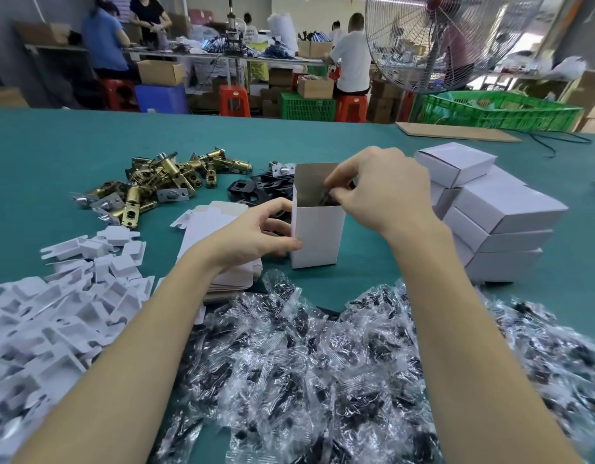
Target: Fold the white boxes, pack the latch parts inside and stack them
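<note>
Here, an open white box [317, 229] stands upright near the middle of the green worktop [55, 155], its top flaps raised so the brown cardboard inside shows. The outer walls are plain, smooth white with crisp vertical folds. The left hand [256, 234] grips the box's left wall, thumb against the lower front corner and fingers curled round the side. The right hand [383, 189] hovers over the box's mouth, its thumb and fingers pinching a small dark latch part [332, 195] that sits partly inside the opening.

Just beside the box toward the right edge, a stack of closed white boxes [500, 222] lies in several layers, one more tilted on top. Behind the left hand is a pile of flat unfolded box blanks [209, 226]. Toward the far left lies a heap of brass latch bolts [162, 182], and just behind the box a cluster of black plates [259, 190]. Along the near left edge spread white cardboard inserts [55, 309]; along the near edge, clear plastic bags of dark small parts [322, 363] are heaped beneath both forearms.
</note>
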`<state>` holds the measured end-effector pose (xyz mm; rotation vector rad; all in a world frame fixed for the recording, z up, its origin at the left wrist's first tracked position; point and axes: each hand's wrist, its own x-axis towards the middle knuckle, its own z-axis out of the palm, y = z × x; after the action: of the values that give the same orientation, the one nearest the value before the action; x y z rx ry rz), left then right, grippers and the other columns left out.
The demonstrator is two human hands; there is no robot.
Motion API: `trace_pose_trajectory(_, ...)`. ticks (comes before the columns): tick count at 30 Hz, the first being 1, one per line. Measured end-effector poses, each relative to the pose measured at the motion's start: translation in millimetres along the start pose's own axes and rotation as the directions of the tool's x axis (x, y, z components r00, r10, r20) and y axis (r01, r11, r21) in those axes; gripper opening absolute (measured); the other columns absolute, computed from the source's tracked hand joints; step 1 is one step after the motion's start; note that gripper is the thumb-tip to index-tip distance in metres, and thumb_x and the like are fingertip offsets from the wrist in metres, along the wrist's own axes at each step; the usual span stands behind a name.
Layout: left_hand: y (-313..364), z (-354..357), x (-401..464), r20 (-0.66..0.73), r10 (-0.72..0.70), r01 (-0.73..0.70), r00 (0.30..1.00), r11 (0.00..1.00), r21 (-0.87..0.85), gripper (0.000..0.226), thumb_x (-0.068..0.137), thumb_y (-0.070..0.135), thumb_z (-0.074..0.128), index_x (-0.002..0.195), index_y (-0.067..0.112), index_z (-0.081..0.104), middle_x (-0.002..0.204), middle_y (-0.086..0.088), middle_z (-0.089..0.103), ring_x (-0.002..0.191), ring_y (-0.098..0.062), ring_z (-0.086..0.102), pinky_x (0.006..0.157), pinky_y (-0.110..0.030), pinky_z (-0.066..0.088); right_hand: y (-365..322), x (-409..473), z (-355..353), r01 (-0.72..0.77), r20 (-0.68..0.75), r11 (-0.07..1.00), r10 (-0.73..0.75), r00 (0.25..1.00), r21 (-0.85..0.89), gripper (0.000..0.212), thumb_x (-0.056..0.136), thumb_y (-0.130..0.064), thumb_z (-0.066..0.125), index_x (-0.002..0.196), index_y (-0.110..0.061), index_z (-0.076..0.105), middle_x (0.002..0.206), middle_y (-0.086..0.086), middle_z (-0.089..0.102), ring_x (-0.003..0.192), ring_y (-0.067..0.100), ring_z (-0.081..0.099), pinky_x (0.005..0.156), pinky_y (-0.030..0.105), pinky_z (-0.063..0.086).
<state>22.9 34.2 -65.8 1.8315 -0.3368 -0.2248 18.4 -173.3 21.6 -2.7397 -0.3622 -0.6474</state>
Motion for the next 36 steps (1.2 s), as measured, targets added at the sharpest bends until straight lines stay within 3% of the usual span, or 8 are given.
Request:
trace_pose_trajectory(6, 2, 1, -2, -0.009, 0.011, -0.011, 1.000, 1.000, -0.001, 0.040, 0.091, 0.007, 0.074, 0.123, 0.028, 0.062, 0.109, -0.010, 0.075, 0.097, -0.022, 0.073, 0.086, -0.034, 0.060, -3, 0, 2, 0.021, -0.017, 0.999, -0.022, 1.000, -0.037, 0.020, 0.090, -0.025, 0.065, 0.093, -0.041, 0.078, 0.090, -0.013, 0.067, 0.104, 0.020, 0.057, 0.058, 0.025, 0.031)
trace_pose_trajectory(12, 4, 1, -1, -0.005, 0.021, -0.021, 1.000, 1.000, 0.006, 0.041, 0.090, 0.006, 0.075, 0.124, 0.026, 0.063, 0.111, -0.013, 0.074, 0.102, -0.031, 0.072, 0.089, -0.037, 0.059, -7, -4, 5, 0.004, 0.254, 0.991, 0.031, 0.967, -0.135, 0.024, 0.085, -0.018, 0.049, 0.063, -0.017, 0.059, 0.076, 0.004, 0.055, 0.096, 0.034, 0.045, 0.076, 0.036, 0.033)
trace_pose_trajectory(16, 2, 1, 0, -0.013, 0.016, -0.016, 1.000, 1.000, 0.014, 0.041, 0.091, 0.007, 0.074, 0.125, 0.027, 0.062, 0.109, -0.007, 0.076, 0.102, -0.028, 0.072, 0.087, -0.034, 0.060, -1, -2, -3, 0.000, 0.279, 1.000, 0.004, 0.960, -0.014, 0.036, 0.086, -0.014, 0.050, 0.096, -0.032, 0.079, 0.095, -0.007, 0.070, 0.102, 0.025, 0.059, 0.074, 0.029, 0.042)
trace_pose_trajectory(20, 1, 1, 1, -0.020, 0.013, -0.012, 1.000, 1.000, 0.007, 0.039, 0.091, 0.010, 0.075, 0.120, 0.033, 0.064, 0.107, -0.002, 0.077, 0.099, -0.021, 0.074, 0.080, -0.027, 0.061, 5, 1, -14, 0.007, 0.283, 0.997, -0.027, 0.959, 0.072, 0.045, 0.081, -0.009, 0.046, 0.084, -0.040, 0.078, 0.080, -0.018, 0.064, 0.069, 0.008, 0.053, 0.051, 0.022, 0.034)
trace_pose_trajectory(25, 2, 4, 1, -0.050, 0.014, -0.013, 0.999, 1.000, 0.022, 0.034, 0.093, 0.012, 0.073, 0.116, 0.036, 0.065, 0.105, 0.004, 0.077, 0.097, -0.017, 0.074, 0.079, -0.025, 0.059, 7, 0, -6, -0.005, 0.491, 0.999, -0.022, 0.871, 0.053, 0.058, 0.084, -0.005, 0.040, 0.113, -0.044, 0.072, 0.102, -0.008, 0.058, 0.096, 0.021, 0.053, 0.078, 0.030, 0.047)
trace_pose_trajectory(28, 5, 3, 1, -0.066, 0.021, -0.018, 0.998, 0.999, 0.048, 0.031, 0.092, 0.014, 0.075, 0.111, 0.038, 0.068, 0.105, 0.009, 0.076, 0.100, -0.013, 0.073, 0.083, -0.026, 0.059, 14, 2, -4, -0.011, 0.377, 0.981, -0.064, 0.924, 0.193, 0.050, 0.084, -0.006, 0.042, 0.100, -0.043, 0.070, 0.094, -0.012, 0.066, 0.078, 0.007, 0.057, 0.063, 0.025, 0.043)
trace_pose_trajectory(32, 14, 3, 1, -0.125, 0.091, -0.089, 0.988, 0.996, 0.023, 0.028, 0.089, 0.023, 0.079, 0.114, 0.028, 0.067, 0.110, 0.004, 0.075, 0.105, -0.015, 0.071, 0.089, -0.034, 0.060, 30, 7, 4, -0.169, 0.188, 0.834, 0.079, 0.979, 0.526, 0.014, 0.093, -0.019, 0.055, 0.095, -0.032, 0.059, 0.084, -0.011, 0.071, 0.063, -0.003, 0.065, 0.059, 0.020, 0.047)
trace_pose_trajectory(36, 25, 0, 3, -0.236, 0.164, -0.180, 0.958, 0.982, -0.050, 0.030, 0.087, 0.014, 0.079, 0.102, 0.016, 0.053, 0.089, 0.012, 0.072, 0.088, -0.012, 0.071, 0.074, -0.027, 0.059, 39, 1, 23, -0.494, 0.503, 0.549, 0.149, 0.851, 0.674, 0.021, 0.103, -0.045, 0.055, 0.098, -0.025, 0.058, 0.097, -0.003, 0.071, 0.070, 0.010, 0.071, 0.057, 0.023, 0.052)
